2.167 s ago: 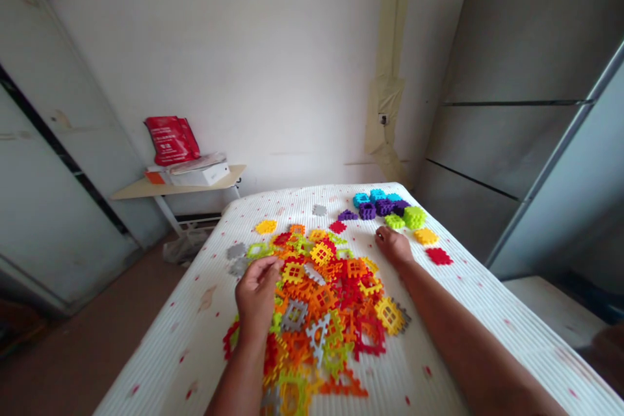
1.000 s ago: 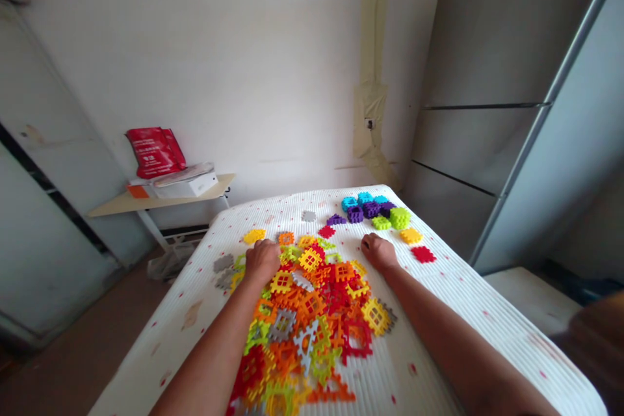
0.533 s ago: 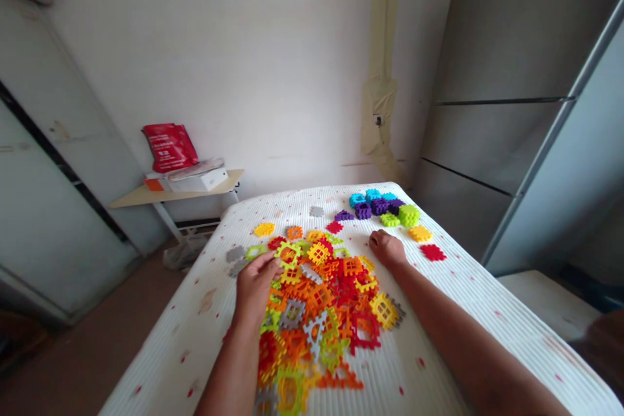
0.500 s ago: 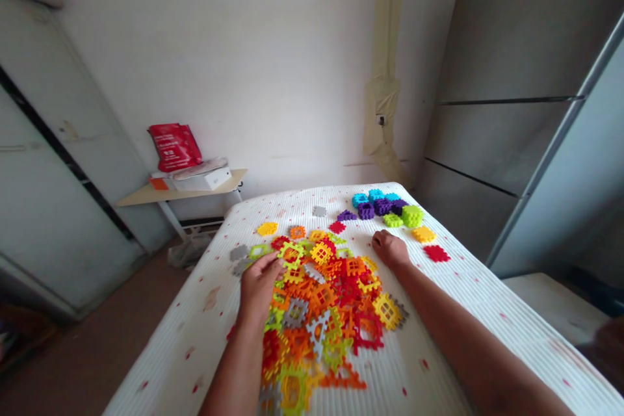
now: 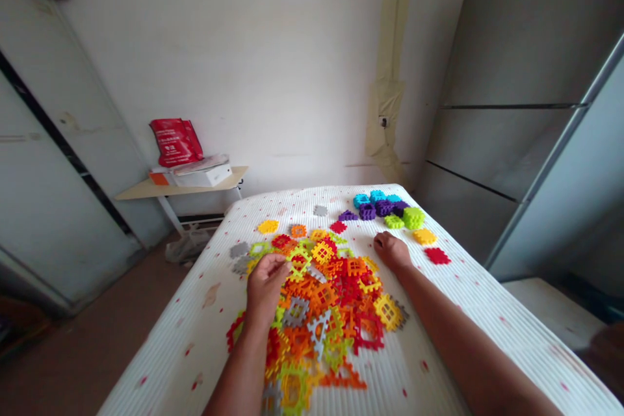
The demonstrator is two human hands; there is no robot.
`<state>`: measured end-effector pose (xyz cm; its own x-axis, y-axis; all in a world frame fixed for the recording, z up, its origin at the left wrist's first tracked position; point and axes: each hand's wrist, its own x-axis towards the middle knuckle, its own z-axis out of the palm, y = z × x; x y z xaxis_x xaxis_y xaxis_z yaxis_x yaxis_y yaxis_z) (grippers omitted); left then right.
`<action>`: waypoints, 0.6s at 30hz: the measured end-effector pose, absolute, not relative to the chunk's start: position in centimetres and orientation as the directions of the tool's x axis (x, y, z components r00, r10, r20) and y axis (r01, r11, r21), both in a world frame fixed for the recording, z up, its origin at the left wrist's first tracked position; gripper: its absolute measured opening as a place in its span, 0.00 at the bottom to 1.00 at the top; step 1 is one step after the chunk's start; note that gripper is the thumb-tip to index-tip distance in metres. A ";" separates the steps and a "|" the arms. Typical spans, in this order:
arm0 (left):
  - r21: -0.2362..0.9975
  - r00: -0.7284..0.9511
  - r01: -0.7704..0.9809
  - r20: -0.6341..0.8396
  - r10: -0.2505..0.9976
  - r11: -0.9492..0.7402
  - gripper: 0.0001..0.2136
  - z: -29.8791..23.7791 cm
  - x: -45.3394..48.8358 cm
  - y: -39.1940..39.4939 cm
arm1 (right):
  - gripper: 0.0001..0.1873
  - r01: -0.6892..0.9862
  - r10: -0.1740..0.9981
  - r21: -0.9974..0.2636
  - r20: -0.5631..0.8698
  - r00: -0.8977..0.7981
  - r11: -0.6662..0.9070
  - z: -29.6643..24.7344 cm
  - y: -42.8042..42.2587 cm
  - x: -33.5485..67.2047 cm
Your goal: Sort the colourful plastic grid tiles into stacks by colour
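Pinched between the fingers of my left hand [image 5: 267,278] is a lime-green building tile [image 5: 299,262] with notched edges and an open middle, held over the pile. Beneath it spreads a loose heap of building tiles [image 5: 324,297] in orange, red, yellow, green and grey, some square with window cut-outs, some triangular. My right hand [image 5: 391,249] rests on the cloth to the right of the heap, fingers curled in; whether anything is inside them is hidden. Beyond it stand stacks of purple tiles [image 5: 383,207], blue tiles [image 5: 377,195] and lime-green tiles [image 5: 414,217].
Lone tiles lie around the heap: a yellow tile [image 5: 424,236], a red tile [image 5: 437,255] and a grey tile [image 5: 320,210]. A white ribbed cloth [image 5: 180,344] covers the table. Behind are a small side table [image 5: 141,191] with a red bag [image 5: 175,143], and a fridge [image 5: 487,136] at right.
My left hand has shifted slightly right and toward me with the green tile in its fingers. My right hand stays in about the same place.
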<state>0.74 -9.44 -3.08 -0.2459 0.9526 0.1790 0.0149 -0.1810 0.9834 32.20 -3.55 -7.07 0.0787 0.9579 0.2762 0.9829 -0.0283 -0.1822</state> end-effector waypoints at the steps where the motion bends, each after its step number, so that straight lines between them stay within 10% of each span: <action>1: 0.980 -0.243 0.042 0.196 0.950 -0.192 0.14 -3.1 0.8 -9.5 | 0.11 0.980 0.959 -0.198 0.272 0.084 -0.030 -7.0 -3.6 32.2; 11: 0.961 -0.149 0.134 0.262 0.954 -0.243 0.13 -2.9 1.5 -10.0 | 0.08 0.687 0.900 -0.627 0.426 -0.092 0.368 -5.0 -5.4 28.7; 18: 0.972 -0.104 0.103 0.224 0.969 -0.213 0.16 -3.2 1.6 -10.0 | 0.22 0.453 0.628 -0.438 0.607 -0.487 0.776 -1.7 -9.7 23.3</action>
